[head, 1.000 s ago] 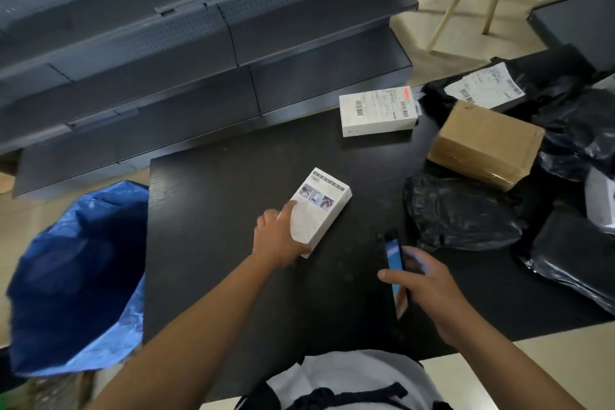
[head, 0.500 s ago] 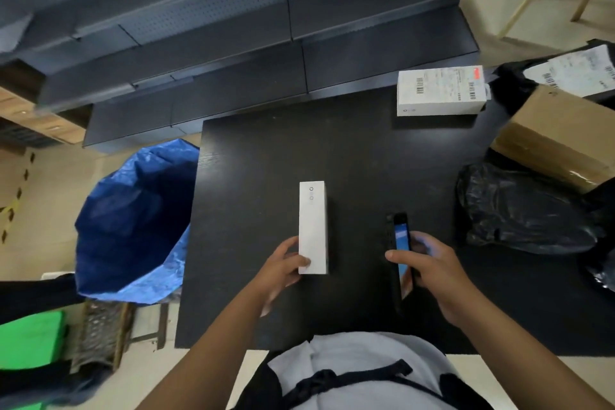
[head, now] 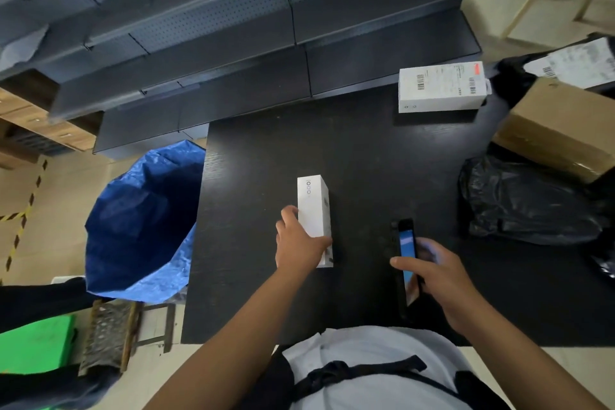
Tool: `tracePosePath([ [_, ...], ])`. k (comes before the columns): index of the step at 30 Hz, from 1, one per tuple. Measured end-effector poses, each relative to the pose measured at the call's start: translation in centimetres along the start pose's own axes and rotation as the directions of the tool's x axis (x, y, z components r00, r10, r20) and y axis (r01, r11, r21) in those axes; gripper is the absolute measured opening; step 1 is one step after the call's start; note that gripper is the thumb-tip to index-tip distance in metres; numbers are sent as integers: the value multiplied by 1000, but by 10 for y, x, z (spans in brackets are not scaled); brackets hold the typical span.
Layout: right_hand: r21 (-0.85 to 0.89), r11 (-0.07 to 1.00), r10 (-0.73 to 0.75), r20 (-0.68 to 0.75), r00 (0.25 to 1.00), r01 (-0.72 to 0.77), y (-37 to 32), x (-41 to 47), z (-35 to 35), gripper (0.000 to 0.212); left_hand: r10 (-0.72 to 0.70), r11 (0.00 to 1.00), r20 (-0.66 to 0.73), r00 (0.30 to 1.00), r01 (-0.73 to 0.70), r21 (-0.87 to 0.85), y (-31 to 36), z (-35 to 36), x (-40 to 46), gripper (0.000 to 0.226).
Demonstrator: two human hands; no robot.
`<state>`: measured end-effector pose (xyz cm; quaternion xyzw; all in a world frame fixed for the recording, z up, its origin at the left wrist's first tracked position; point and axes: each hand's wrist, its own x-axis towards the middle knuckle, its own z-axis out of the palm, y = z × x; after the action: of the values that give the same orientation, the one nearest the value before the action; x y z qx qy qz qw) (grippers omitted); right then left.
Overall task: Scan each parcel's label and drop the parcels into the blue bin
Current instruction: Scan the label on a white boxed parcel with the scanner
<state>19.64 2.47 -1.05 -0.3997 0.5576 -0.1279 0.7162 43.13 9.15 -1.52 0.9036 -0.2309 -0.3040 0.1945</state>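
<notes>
Blue woven-plastic bin (head: 143,223) stood open left of the black table (head: 366,150). The left hand (head: 299,243), fingers curled, gripped a narrow white cardboard box (head: 312,206) lying on the tabletop; no label faced up, so turning it seemed next. The right hand (head: 436,273) clasped a black phone scanner (head: 407,253).

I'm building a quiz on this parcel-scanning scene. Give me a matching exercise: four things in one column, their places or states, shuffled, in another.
Things:
1. narrow white box
2. phone
3. blue bin
4. labelled white box

Places or states:
A. at the table's far edge
B. gripped by the left hand
C. on the floor, left of the table
D. held in the right hand

Pairs: 1-B, 2-D, 3-C, 4-A
</notes>
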Motion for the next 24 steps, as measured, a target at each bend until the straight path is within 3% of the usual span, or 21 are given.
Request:
tracePosePath([
  [5,32,999,35,-26,999,-34,11,-7,-7,71,6,976,294,956,58,-209,-13,-35,2,62],
  [8,61,997,42,-51,998,-39,17,-7,-10,68,-5,979,449,894,96,-180,-24,-53,7,55],
  [10,66,997,47,-70,996,-42,18,-9,-11,84,-4,989,481,876,75,-129,-29,-55,7,51],
  [12,80,996,42,-90,995,-35,21,-8,-13,93,3,992,467,884,56,-112,-33,-51,8,49],
  [15,98,995,37,-103,994,-27,24,-7,-18,86,12,999,423,906,4,-37,-39,-37,12,50],
  [17,90,996,26,-96,995,-17,26,-6,-20,81,37,987,363,931,-91,132,-38,-24,10,71],
  [20,97,995,16,-92,996,-7,28,-6,-19,77,133,826,234,963,-238,511,-33,-3,-1,109],
  [24,96,995,7,-82,997,1,28,-4,-15,84,168,724,160,973,-232,650,-30,14,-10,108],
])
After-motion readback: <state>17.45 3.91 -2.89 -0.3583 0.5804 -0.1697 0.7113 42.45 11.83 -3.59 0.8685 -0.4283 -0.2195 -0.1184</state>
